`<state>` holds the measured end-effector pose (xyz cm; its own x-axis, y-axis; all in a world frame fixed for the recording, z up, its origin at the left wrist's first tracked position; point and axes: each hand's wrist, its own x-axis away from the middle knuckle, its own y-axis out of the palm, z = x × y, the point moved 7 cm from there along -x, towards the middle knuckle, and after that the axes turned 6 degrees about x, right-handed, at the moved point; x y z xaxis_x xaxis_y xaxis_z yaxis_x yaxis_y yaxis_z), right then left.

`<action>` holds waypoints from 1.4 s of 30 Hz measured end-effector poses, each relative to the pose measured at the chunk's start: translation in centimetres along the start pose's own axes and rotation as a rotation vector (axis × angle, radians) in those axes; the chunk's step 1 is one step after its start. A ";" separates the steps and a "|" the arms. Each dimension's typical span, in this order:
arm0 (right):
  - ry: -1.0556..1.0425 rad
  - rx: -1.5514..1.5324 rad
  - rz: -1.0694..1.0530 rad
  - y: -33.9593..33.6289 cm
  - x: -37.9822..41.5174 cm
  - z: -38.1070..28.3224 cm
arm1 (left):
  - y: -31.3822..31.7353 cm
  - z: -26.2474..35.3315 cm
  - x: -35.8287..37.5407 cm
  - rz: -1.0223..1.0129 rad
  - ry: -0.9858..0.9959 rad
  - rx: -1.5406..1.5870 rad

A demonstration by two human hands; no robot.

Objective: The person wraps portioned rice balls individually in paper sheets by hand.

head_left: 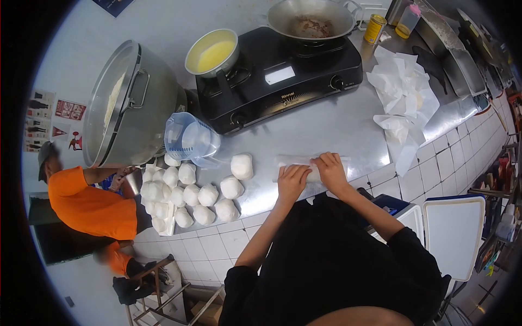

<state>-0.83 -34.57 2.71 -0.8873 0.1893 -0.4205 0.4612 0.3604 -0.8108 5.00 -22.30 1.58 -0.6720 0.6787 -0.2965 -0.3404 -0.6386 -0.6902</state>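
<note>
My left hand (293,182) and my right hand (330,169) are side by side at the front edge of the steel counter. Both have their fingers curled over a white paper wrapper (286,160), which lies rolled or folded on the metal. The thumbs are close together, and whatever the paper may enclose is hidden. To the left of my hands sit several round, white bundles (207,194), some in a row and others piled up. Crumpled white paper sheets (401,89) lie to the right on the counter.
Behind my hands stands a black two-burner gas stove (255,103) with a saucepan of yellow liquid (212,51) and a wok (310,22). A clear blue-marked jug (187,136) and a large metal pot (130,103) are at left. A person in orange (92,204) stands beyond.
</note>
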 end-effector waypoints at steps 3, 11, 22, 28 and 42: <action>0.166 -0.016 -0.058 0.6 -1.4 2.1 | -0.8 2.9 -0.5 0.079 0.254 -0.141; 0.075 -0.409 -0.373 2.6 -6.5 5.9 | 2.1 3.8 0.7 -0.196 0.227 0.001; 0.315 -0.308 -0.050 0.9 0.9 0.8 | 2.2 0.4 0.9 -0.067 0.006 0.243; 0.176 -0.132 0.122 2.6 4.7 -0.3 | -1.6 2.0 -0.1 0.070 0.102 -0.102; 0.017 -0.242 0.129 2.0 7.4 4.8 | -2.1 -1.3 1.0 0.072 0.342 -0.037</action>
<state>-6.49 -36.79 -4.00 -0.8221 0.2621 -0.5054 0.5590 0.5398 -0.6294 5.90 -19.82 1.90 -0.4324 0.7186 -0.5447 -0.2717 -0.6798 -0.6812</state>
